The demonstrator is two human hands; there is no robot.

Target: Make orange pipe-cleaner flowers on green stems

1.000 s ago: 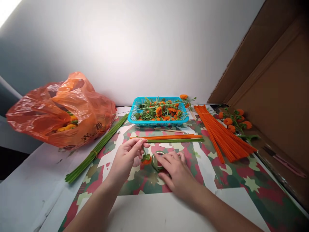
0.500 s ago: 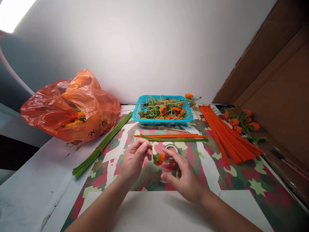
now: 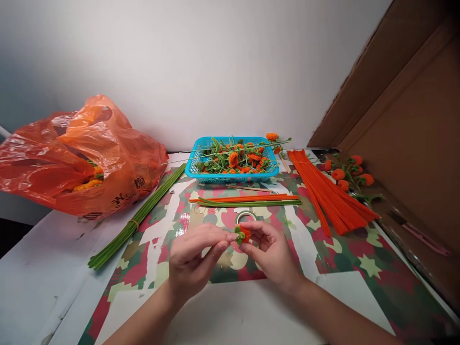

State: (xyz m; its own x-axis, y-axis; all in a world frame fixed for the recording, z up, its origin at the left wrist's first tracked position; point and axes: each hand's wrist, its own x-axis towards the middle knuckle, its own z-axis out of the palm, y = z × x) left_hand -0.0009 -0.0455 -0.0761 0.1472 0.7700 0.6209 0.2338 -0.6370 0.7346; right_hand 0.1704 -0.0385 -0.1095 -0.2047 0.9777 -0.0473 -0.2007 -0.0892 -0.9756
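Note:
A small orange flower with a green base (image 3: pixel 243 235) is between my two hands, above the patterned table cover. My right hand (image 3: pixel 271 251) grips its orange head between thumb and fingers. On the other side, my left hand (image 3: pixel 199 256) is closed, with thumb and forefinger pinched at the flower's green base. A roll of tape (image 3: pixel 246 215) lies just behind my right hand, partly hidden by it. Farther back, orange strips (image 3: pixel 247 198) and green strips (image 3: pixel 251 204) lie side by side across the table.
A blue basket (image 3: pixel 233 178) of orange flowers stands at the back. Left are an orange plastic bag (image 3: pixel 108 143) and a green bundle (image 3: pixel 138 218). Right are an orange bundle (image 3: pixel 334 199), more flowers (image 3: pixel 339 175) and a pink-handled tool (image 3: pixel 427 239). White sheet (image 3: pixel 237 311) lies in front.
My right hand has closed on the flower head, having been open beside it. My left hand has turned palm-down, and the flower's green base now faces it. The view has shifted slightly right.

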